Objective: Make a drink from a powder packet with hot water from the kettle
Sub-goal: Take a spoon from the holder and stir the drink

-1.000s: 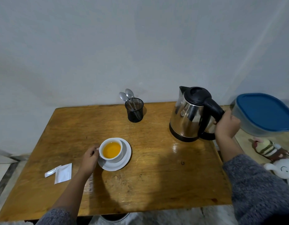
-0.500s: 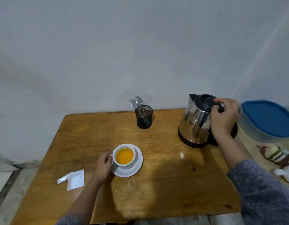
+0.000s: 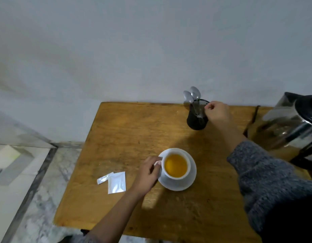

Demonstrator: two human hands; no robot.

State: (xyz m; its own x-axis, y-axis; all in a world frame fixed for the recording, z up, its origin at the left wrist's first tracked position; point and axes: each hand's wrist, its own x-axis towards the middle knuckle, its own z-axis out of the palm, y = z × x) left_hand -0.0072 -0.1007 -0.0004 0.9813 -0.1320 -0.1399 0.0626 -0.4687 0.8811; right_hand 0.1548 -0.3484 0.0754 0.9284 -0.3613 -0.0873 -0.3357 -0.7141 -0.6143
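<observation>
A white cup (image 3: 176, 165) of orange-yellow drink stands on a white saucer (image 3: 190, 181) near the middle of the wooden table (image 3: 127, 134). My left hand (image 3: 148, 172) grips the cup's handle from the left. My right hand (image 3: 216, 111) is at the back of the table with its fingers curled against the rim of a black mesh holder (image 3: 196, 120), which has two spoons (image 3: 192, 96) standing bowl-up in it. Whether those fingers pinch anything is unclear. The steel kettle (image 3: 292, 127) with a black lid stands at the right edge, partly cut off. A torn white packet (image 3: 115, 182) lies left of the cup.
The table's back edge meets a plain grey wall (image 3: 151, 50). Marble floor (image 3: 29, 190) shows beyond the table's left edge. My grey sleeve (image 3: 267, 181) crosses the table's right side in front of the kettle.
My right hand has left the kettle and moved left to the spoon holder. The view has swung left, so the blue-lidded box and toys are out of sight. My left hand stays on the cup.
</observation>
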